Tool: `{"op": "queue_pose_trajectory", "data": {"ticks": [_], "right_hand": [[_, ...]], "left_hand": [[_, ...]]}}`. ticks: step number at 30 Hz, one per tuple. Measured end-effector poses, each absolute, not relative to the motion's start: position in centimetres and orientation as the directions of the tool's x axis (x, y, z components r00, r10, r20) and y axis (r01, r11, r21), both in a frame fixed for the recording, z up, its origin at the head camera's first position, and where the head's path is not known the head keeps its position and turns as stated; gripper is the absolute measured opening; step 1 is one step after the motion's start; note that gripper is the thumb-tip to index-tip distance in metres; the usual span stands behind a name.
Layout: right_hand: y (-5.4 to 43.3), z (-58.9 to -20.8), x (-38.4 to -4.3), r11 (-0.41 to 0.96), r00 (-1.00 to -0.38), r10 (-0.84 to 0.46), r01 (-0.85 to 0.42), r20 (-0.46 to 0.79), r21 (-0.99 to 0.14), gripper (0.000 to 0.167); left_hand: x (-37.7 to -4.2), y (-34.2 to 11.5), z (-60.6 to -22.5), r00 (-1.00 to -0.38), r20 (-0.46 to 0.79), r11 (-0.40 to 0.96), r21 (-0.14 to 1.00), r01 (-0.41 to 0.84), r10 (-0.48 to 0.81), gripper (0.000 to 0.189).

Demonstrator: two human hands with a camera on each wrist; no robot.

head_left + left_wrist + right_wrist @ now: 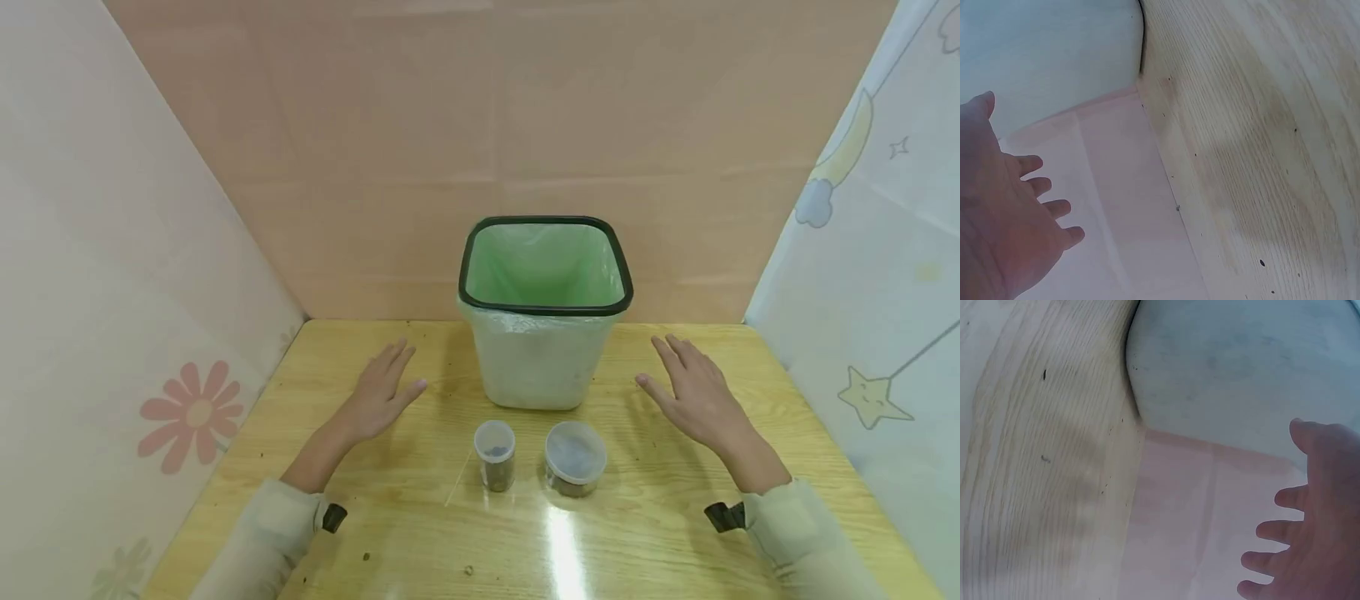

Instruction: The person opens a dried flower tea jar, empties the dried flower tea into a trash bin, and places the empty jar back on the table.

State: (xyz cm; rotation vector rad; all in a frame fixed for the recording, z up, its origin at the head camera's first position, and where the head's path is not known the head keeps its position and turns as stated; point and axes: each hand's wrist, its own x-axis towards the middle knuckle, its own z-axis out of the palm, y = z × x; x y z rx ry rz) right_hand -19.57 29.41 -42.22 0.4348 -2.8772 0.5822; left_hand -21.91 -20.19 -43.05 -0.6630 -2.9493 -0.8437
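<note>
A pale bin (542,358) with a black rim and a green-tinted inside stands at the back middle of the table, lined with a thin plastic bag. My left hand (381,398) is to its left, fingers extended and thumb apart, holding nothing. On the other side my right hand (693,398) is likewise spread with nothing in it. Both wrist views show the bin's side near the left hand (1010,212) and the right hand (1316,519). In front of the bin are a small clear jar (497,471) with dark contents and a wider lidded tub (575,458).
A thin stick (458,479) lies left of the small jar on the wooden table (420,533). Behind rises a peach cloth backdrop (337,167). Patterned cloth walls flank the table, a flowered one (90,275) at left and a starry one (885,275) at right.
</note>
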Motion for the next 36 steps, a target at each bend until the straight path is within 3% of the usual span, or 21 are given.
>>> {"op": "queue_pose_trajectory", "data": {"ticks": [16,36], "right_hand": [[27.6,-41.5,-17.9,0.859,-0.920,-0.272,-0.365,0.283,-0.360,0.073],[25.0,-41.2,-15.8,0.827,-0.896,-0.292,-0.413,0.335,-0.383,0.068]], "left_hand": [[-19.8,-19.6,-42.9,-0.872,0.155,0.695,0.546,0.468,0.465,0.074],[-17.8,-19.0,-43.7,-0.849,0.083,0.669,0.577,0.468,0.522,0.083]]}}
